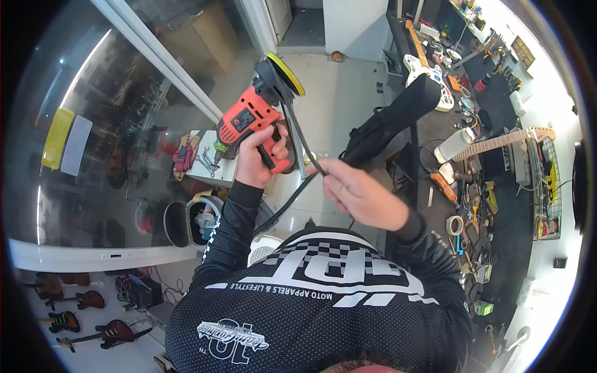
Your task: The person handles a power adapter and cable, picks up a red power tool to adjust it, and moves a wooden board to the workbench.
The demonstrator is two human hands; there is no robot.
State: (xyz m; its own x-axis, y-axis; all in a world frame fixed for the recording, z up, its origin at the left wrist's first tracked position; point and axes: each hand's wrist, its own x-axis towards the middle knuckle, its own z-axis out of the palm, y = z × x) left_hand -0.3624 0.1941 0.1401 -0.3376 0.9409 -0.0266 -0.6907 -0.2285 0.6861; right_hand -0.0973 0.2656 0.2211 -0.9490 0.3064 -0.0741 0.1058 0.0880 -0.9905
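Observation:
My left hand (254, 163) is wrapped around the handle of a red and black electric polisher (244, 116), held up in front of me. Its round backing pad (287, 76) with a yellow edge is at the far end, tilted to the right. A black power cord (281, 211) crosses over the tool and runs down toward my left forearm. The fingers of my right hand (360, 193) pinch this cord to the right of the polisher's handle.
A dark workbench (451, 205) with tools, tape rolls and a bottle (454, 145) runs along the right. A white electric guitar (429, 71) and a black gig bag (392, 118) are there too. Wrenches (207, 161) lie on a white surface; an open bin (202, 217) stands left.

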